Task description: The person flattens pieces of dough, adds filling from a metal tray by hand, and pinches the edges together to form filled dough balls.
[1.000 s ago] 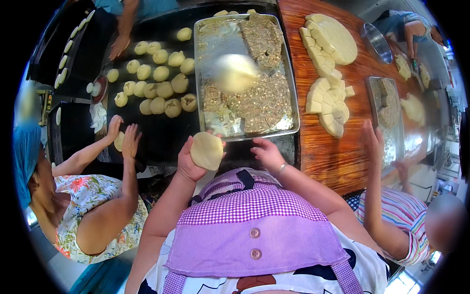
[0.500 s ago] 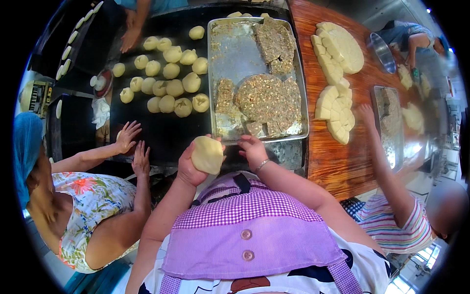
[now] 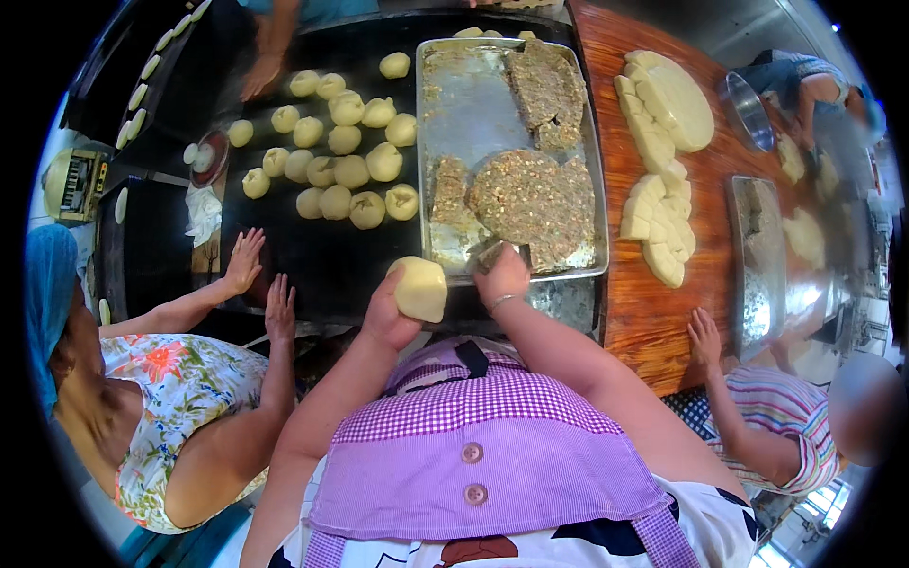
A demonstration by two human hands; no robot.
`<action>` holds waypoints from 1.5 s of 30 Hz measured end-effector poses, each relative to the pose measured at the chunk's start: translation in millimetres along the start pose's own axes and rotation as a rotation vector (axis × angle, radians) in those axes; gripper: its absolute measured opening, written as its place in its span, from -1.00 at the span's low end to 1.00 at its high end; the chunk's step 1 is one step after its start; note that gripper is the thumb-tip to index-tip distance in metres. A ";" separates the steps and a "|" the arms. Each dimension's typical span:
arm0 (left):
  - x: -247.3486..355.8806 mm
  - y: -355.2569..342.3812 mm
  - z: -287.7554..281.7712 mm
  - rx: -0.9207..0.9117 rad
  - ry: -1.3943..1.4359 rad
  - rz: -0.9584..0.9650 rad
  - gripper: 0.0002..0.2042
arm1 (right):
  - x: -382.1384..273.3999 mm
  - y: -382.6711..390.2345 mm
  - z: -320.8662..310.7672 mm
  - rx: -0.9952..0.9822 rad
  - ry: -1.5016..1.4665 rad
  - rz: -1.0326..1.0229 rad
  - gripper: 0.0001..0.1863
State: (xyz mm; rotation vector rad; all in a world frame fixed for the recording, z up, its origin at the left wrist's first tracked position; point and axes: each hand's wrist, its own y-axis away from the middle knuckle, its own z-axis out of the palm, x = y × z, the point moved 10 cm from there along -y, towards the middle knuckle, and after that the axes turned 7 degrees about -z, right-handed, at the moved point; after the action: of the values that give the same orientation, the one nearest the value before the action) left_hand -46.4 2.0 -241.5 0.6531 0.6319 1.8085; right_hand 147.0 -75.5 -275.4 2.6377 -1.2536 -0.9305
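A flat round of pale dough [image 3: 420, 290] lies across the palm of my left hand [image 3: 386, 314], held by the fingers and thumb. My right hand [image 3: 504, 275] reaches over the near rim of the metal tray [image 3: 604, 248], its fingers closed on a small chunk of filling [image 3: 489, 256]. Behind it in the tray sits a large mound of brown, nut-speckled filling [image 3: 530, 199]. A smaller block stands to its left and a bigger slab [image 3: 549, 95] at the far right of the tray.
Several filled dough balls [image 3: 347, 140] stand on the black table to the left. Cut dough pieces [image 3: 658, 222] lie on the wooden table at right, near a metal bowl [image 3: 748, 112] and another tray [image 3: 760, 275]. Co-workers' hands [image 3: 248, 260] are at left, far side and right.
My right hand has moved forward into the tray and closed on a filling chunk. My left hand and the dough shifted slightly right. The right-hand co-worker's arm has drawn back.
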 end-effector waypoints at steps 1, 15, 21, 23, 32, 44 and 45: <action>0.1 4.9 1.1 0.077 -0.006 0.015 -0.63 | -11.0 -1.0 -1.3 0.038 0.091 -0.146 -0.17; 1.6 -33.4 13.9 -0.063 -0.057 -0.037 -0.52 | -96.6 0.3 -54.0 -0.178 -0.015 -0.503 -0.06; -33.6 -38.3 87.5 -0.310 -0.085 -0.092 -0.54 | -155.2 27.4 -101.1 -0.246 0.269 -0.750 -0.07; -42.4 -40.9 96.1 -0.313 -0.050 -0.119 -0.58 | -159.0 30.3 -113.2 -0.311 0.283 -0.731 -0.06; -70.9 -0.2 181.8 -0.640 -0.004 -0.140 -0.55 | -34.4 10.7 -98.2 -0.194 -1.262 -0.224 -0.26; -79.5 -12.4 156.1 0.039 -0.298 0.449 -0.74 | -43.2 35.4 -150.9 0.125 -1.165 -0.302 -0.62; -79.1 -9.3 163.4 0.047 -0.322 0.446 -0.74 | -43.9 35.6 -157.9 0.164 -1.130 -0.317 -0.63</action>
State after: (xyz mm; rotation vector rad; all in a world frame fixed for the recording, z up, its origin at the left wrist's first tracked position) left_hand 96.1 -52.1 -142.5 1.1613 0.3263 2.0335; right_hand 189.0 -96.0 -114.3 2.4163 -0.9978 -2.6836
